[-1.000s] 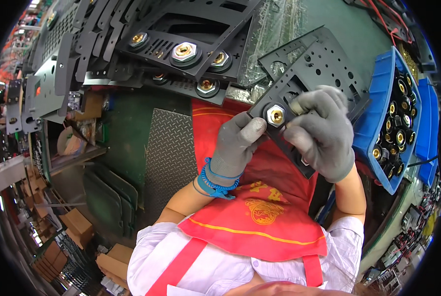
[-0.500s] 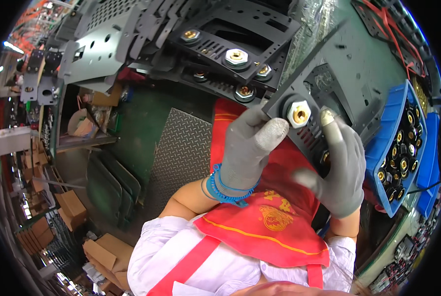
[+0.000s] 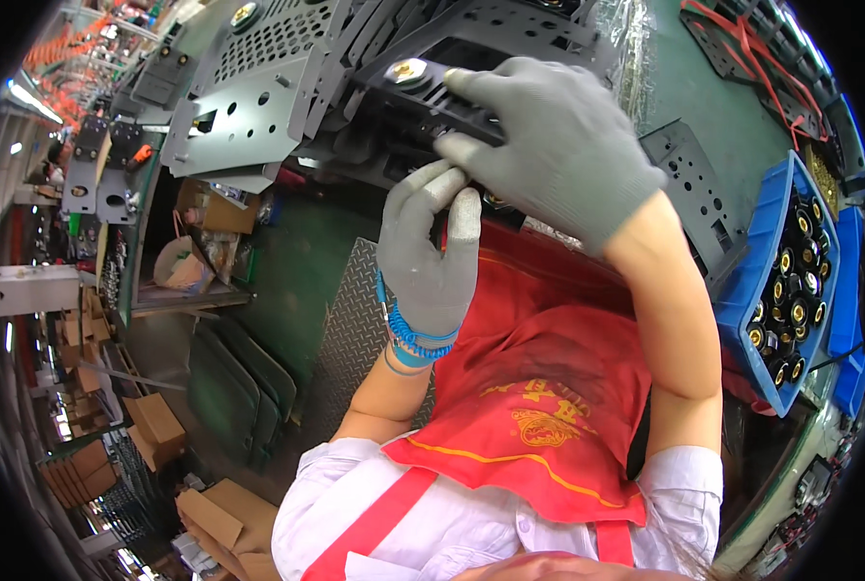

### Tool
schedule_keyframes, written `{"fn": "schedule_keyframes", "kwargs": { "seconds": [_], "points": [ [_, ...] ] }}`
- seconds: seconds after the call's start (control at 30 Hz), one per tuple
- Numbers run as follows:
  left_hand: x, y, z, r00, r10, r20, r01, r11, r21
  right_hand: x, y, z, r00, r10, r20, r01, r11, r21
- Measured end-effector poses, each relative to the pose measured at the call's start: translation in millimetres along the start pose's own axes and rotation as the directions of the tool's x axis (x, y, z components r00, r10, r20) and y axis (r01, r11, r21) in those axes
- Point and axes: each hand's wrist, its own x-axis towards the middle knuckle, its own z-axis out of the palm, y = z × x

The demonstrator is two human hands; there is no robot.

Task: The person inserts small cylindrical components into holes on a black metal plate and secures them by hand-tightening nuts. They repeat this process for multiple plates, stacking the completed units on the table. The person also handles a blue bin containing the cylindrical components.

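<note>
A dark metal plate (image 3: pixel 440 105) with a brass-centred hex nut (image 3: pixel 407 72) at its corner lies over similar plates at the top middle. My right hand (image 3: pixel 568 136), in a grey glove, reaches across to it, thumb at the near edge and a finger on top, closed on that plate. My left hand (image 3: pixel 425 242), also gloved, is just below the plate's near edge. Its thumb and fingers are apart and seem to hold nothing; the fingertips are close to the right thumb, and whether they touch the plate I cannot tell.
Perforated grey plates (image 3: pixel 244 121) stand stacked at the left. Another holed plate (image 3: pixel 696 184) leans at the right, beside a blue bin (image 3: pixel 733 320) of black fittings with brass centres. Clear plastic wrap (image 3: pixel 634 58) lies behind. A diamond-pattern metal sheet (image 3: pixel 350 300) lies below left.
The nut-bearing plate that both hands held in front of me has gone left and away onto the other plates. My right hand has crossed over leftward; my left hand has moved left and come off it.
</note>
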Motion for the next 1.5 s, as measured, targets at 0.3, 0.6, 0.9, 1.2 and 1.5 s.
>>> {"fn": "schedule_keyframes", "kwargs": {
  "seconds": [0.3, 0.6, 0.9, 1.2, 1.5],
  "points": [
    [-47, 29, 40, 0.980, 0.071, -0.186, -0.099, 0.984, -0.146, -46, 25, -3, 0.936, -0.035, -0.350, 0.030, 0.999, -0.020],
    [-47, 48, 98, 0.556, 0.490, 0.672, -0.482, 0.848, -0.220, -215, 142, -145, 0.854, 0.496, -0.155, -0.477, 0.629, -0.614],
    [-26, 45, 92, 0.557, 0.467, 0.686, -0.396, 0.876, -0.275, -237, 199, -120, 0.912, 0.410, -0.033, -0.353, 0.739, -0.574],
    [-26, 40, 88, 0.599, 0.441, 0.669, -0.423, 0.883, -0.204, -209, 122, -119, 0.849, 0.409, -0.335, -0.435, 0.900, -0.003],
    [-32, 70, 65, 0.754, 0.236, 0.613, -0.038, 0.947, -0.319, -190, 65, -50, 0.955, 0.294, -0.036, -0.266, 0.904, 0.335]
  ]
}}
